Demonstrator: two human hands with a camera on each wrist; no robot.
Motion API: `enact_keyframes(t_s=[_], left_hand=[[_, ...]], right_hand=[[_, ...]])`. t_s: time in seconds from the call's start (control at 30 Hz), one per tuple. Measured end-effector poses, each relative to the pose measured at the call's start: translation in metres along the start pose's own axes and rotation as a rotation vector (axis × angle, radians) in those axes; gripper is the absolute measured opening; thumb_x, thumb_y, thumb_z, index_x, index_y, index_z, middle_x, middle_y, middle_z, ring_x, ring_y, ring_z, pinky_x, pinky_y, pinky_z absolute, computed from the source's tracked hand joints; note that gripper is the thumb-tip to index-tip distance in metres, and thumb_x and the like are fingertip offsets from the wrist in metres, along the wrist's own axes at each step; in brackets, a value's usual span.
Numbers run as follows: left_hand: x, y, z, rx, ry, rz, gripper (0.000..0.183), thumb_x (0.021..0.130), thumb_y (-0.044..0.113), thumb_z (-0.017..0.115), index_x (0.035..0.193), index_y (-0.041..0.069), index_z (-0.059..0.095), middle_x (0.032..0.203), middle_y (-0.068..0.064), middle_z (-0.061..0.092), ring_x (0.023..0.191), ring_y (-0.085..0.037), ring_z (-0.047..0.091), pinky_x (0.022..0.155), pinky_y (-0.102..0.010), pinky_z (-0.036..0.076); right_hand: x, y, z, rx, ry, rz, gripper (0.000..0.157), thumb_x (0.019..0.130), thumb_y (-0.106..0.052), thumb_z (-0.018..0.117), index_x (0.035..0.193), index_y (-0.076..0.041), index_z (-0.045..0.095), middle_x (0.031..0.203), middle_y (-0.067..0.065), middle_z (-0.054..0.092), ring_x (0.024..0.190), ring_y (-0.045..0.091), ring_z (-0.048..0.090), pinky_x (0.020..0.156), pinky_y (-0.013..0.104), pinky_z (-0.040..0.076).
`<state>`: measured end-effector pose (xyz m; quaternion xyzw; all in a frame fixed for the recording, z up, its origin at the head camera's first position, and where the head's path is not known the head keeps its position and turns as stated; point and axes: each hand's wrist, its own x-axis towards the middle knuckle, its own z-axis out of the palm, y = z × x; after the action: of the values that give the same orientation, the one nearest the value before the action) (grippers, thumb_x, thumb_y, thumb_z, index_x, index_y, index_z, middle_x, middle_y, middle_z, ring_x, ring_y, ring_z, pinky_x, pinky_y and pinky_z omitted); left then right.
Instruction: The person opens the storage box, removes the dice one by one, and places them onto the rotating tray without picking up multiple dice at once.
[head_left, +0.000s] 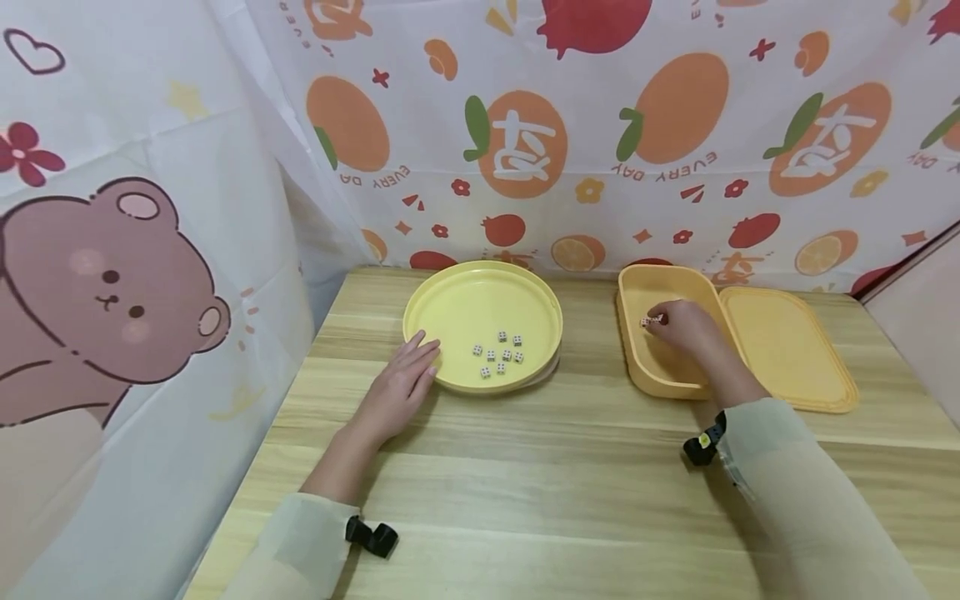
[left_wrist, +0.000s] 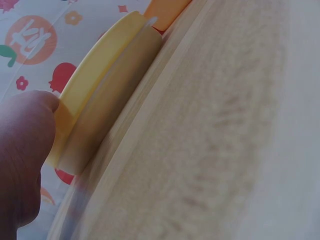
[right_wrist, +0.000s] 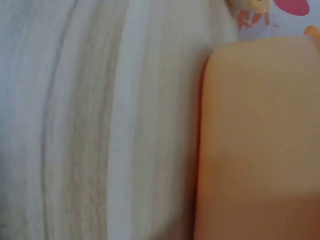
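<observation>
A round yellow tray [head_left: 480, 287] sits toward the back of the table, with several small white dice [head_left: 501, 354] on its right front part. My left hand [head_left: 393, 387] rests on the tray's left front rim, its fingers lying over the edge. That hand [left_wrist: 25, 145] also shows beside the tray's side wall [left_wrist: 95, 70] in the left wrist view. My right hand [head_left: 688, 329] reaches into an orange-yellow rectangular box [head_left: 637, 367] and pinches dice [head_left: 646, 322] at its fingertips. In the right wrist view only the outside of the box [right_wrist: 260, 130] shows; the hand is out of sight.
A flat yellow lid [head_left: 795, 350] lies against the box's right side. Beneath the tray a paler round base [head_left: 542, 375] peeks out. A fruit-printed cloth [head_left: 585, 133] hangs behind the wooden table [head_left: 510, 483], and a bear-printed cloth [head_left: 112, 283] hangs at left.
</observation>
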<state>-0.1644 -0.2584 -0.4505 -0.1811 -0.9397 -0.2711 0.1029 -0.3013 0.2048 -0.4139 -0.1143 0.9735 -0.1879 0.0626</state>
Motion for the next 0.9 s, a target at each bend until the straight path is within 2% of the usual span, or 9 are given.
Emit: enact_keyframes(t_s=[0.13,0.2,0.3,0.47,0.63,0.77,0.9], left_hand=[[-0.001,0.0,0.001,0.001,0.0,-0.005,0.043,0.106,0.025,0.043,0.14,0.002,0.053,0.151,-0.005,0.047,0.15,-0.023,0.024,0.126,-0.041,0.017],[-0.001,-0.001,0.001,0.002,0.003,-0.003,0.042,0.106,0.025,0.044,0.14,0.002,0.053,0.151,-0.005,0.047,0.15,-0.023,0.025,0.126,-0.041,0.018],[-0.002,0.0,0.0,-0.001,0.009,0.006,0.042,0.106,0.024,0.044,0.139,0.001,0.054,0.151,-0.006,0.048,0.15,-0.023,0.025,0.126,-0.042,0.018],[-0.001,-0.001,0.001,-0.006,0.019,0.025,0.041,0.105,0.023,0.045,0.139,0.0,0.054,0.15,-0.007,0.049,0.15,-0.024,0.026,0.126,-0.043,0.019],[-0.001,-0.002,0.003,0.0,0.016,0.019,0.042,0.106,0.025,0.044,0.139,0.001,0.054,0.15,-0.006,0.048,0.15,-0.023,0.026,0.125,-0.043,0.019],[-0.001,-0.002,0.003,0.003,0.011,0.015,0.043,0.106,0.026,0.044,0.139,0.001,0.054,0.151,-0.005,0.048,0.15,-0.023,0.026,0.125,-0.043,0.019],[-0.001,-0.002,0.002,0.0,0.016,0.019,0.042,0.106,0.025,0.044,0.139,0.001,0.054,0.15,-0.006,0.048,0.15,-0.024,0.026,0.126,-0.042,0.019]], right_hand=[[0.005,0.001,0.005,-0.033,-0.031,0.007,0.036,0.097,-0.024,0.061,0.121,0.003,0.065,0.106,0.02,0.068,0.089,0.031,0.06,0.082,0.046,0.052],[0.006,0.0,0.007,-0.072,-0.032,-0.012,0.036,0.098,-0.023,0.06,0.121,0.004,0.065,0.11,0.022,0.068,0.098,0.035,0.062,0.09,0.052,0.051],[0.007,-0.002,0.01,-0.129,-0.032,-0.047,0.031,0.098,-0.02,0.059,0.118,0.002,0.067,0.112,0.022,0.069,0.104,0.038,0.063,0.094,0.055,0.05],[0.004,-0.004,0.012,-0.154,-0.015,-0.069,0.02,0.096,-0.015,0.06,0.107,-0.002,0.071,0.105,0.017,0.071,0.098,0.036,0.064,0.088,0.054,0.052],[0.002,-0.005,0.011,-0.137,0.002,-0.05,0.021,0.094,-0.019,0.063,0.103,-0.002,0.071,0.099,0.016,0.071,0.091,0.032,0.064,0.083,0.05,0.053],[0.0,-0.011,0.006,-0.106,0.097,-0.042,0.023,0.09,-0.024,0.062,0.096,-0.003,0.069,0.086,0.012,0.068,0.074,0.026,0.059,0.066,0.041,0.05],[-0.001,-0.036,-0.004,-0.041,0.213,-0.072,0.02,0.088,-0.025,0.059,0.092,-0.006,0.065,0.073,0.007,0.059,0.063,0.022,0.051,0.054,0.033,0.039]])
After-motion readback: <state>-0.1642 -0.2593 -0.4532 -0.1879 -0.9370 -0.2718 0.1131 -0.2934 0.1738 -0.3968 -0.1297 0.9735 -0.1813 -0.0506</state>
